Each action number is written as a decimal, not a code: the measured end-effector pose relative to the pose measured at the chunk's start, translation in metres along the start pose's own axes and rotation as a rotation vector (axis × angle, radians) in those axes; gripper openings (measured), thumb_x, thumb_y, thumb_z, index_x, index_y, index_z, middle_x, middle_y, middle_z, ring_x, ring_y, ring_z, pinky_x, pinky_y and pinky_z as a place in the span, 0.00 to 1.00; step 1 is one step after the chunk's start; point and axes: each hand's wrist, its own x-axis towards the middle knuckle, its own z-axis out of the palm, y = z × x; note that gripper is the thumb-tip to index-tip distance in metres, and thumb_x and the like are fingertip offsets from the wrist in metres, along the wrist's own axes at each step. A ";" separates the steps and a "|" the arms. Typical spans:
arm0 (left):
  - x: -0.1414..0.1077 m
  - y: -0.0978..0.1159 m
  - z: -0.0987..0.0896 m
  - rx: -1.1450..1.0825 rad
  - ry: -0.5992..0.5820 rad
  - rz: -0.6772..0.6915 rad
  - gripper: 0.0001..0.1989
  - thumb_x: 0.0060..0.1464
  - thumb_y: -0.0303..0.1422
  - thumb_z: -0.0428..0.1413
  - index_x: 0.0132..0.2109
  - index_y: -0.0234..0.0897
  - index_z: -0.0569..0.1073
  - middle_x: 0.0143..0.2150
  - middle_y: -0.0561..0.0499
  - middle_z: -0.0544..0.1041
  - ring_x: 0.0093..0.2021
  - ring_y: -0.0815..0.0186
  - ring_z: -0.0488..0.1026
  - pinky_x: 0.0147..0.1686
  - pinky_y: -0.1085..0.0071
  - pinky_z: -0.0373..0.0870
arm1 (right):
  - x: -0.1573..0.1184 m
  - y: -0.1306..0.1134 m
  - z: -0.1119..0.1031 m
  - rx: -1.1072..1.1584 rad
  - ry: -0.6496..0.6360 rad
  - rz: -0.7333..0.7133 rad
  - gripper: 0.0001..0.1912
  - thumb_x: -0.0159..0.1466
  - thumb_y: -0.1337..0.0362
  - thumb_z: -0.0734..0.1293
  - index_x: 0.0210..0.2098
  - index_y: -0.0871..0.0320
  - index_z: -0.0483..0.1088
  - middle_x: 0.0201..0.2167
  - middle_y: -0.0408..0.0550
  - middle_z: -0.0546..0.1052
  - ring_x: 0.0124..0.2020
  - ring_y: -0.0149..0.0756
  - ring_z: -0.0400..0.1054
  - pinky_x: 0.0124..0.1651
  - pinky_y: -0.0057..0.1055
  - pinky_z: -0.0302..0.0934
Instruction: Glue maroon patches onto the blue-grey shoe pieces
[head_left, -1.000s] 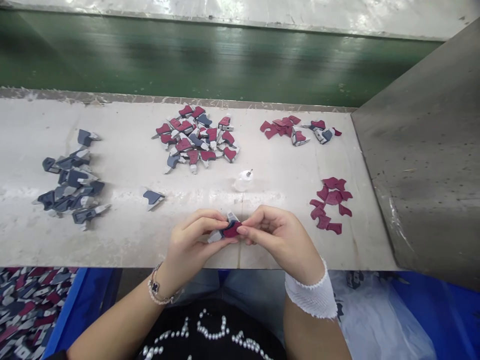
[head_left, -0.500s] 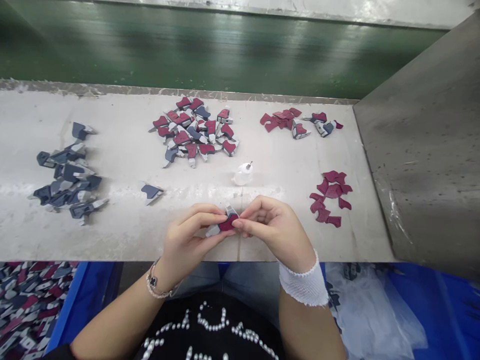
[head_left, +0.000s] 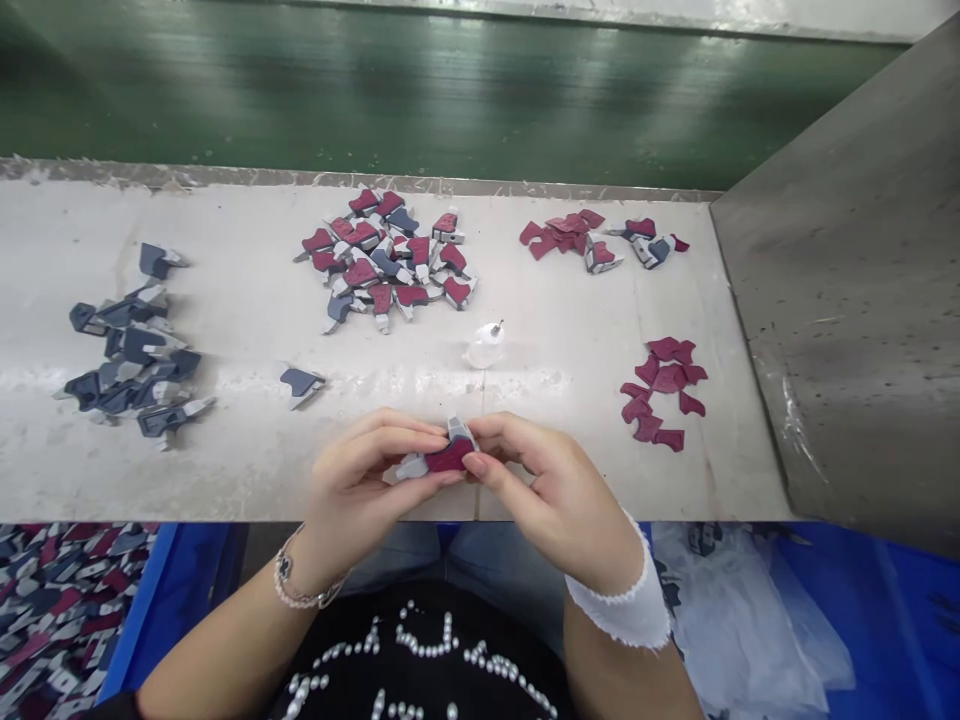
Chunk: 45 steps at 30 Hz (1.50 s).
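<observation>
1. The left hand has its grip narrowed on the maroon-faced piece, thumb beneath and fingers above, at the piece's left side.
2. The right hand pinches the same piece from the right, thumb tip against the maroon face.
3. This piece sits between both hands, over the near edge of the bench, with one light grey end pointing away from the person and the other toward the left.
4. A lone blue-grey piece lies beyond the left hand; farther left is a heap of blue-grey pieces.
5. Straight beyond the hands stands a small white bottle, near a mixed pile of mostly maroon-topped pieces.
6. Loose maroon flats lie to the right, well apart from the right hand.
</observation>
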 end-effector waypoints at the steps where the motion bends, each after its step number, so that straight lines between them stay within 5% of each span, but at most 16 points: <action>1: -0.001 0.001 0.000 -0.002 0.003 0.003 0.19 0.45 0.18 0.67 0.44 0.39 0.77 0.41 0.51 0.78 0.41 0.67 0.76 0.39 0.73 0.79 | -0.002 -0.003 0.001 -0.058 0.013 -0.021 0.07 0.71 0.64 0.62 0.46 0.57 0.70 0.37 0.42 0.77 0.39 0.31 0.72 0.42 0.30 0.65; 15: -0.001 0.017 0.000 0.003 -0.086 0.101 0.18 0.46 0.20 0.67 0.45 0.37 0.78 0.40 0.50 0.79 0.37 0.67 0.78 0.35 0.73 0.81 | -0.011 -0.017 0.005 -0.157 -0.026 -0.061 0.08 0.72 0.64 0.57 0.36 0.56 0.63 0.28 0.39 0.66 0.29 0.29 0.60 0.32 0.31 0.55; 25: -0.002 0.019 -0.002 -0.070 -0.084 0.062 0.18 0.43 0.20 0.69 0.43 0.35 0.78 0.39 0.50 0.79 0.37 0.68 0.78 0.37 0.75 0.80 | -0.022 -0.021 0.007 -0.160 -0.022 -0.064 0.06 0.73 0.65 0.56 0.45 0.55 0.63 0.34 0.41 0.69 0.34 0.31 0.65 0.39 0.32 0.59; 34: 0.000 0.032 -0.011 -0.016 -0.194 0.072 0.17 0.46 0.24 0.68 0.44 0.38 0.77 0.38 0.49 0.79 0.36 0.67 0.78 0.35 0.74 0.81 | -0.025 -0.027 0.002 -0.206 -0.110 -0.083 0.05 0.71 0.65 0.57 0.42 0.55 0.64 0.30 0.42 0.69 0.32 0.33 0.67 0.35 0.33 0.62; 45: 0.002 0.039 -0.009 0.002 -0.200 0.065 0.15 0.48 0.23 0.67 0.44 0.38 0.77 0.39 0.48 0.79 0.36 0.67 0.79 0.35 0.76 0.81 | -0.030 -0.030 0.004 -0.228 -0.049 -0.054 0.06 0.70 0.66 0.57 0.36 0.55 0.62 0.32 0.42 0.72 0.31 0.32 0.67 0.32 0.31 0.61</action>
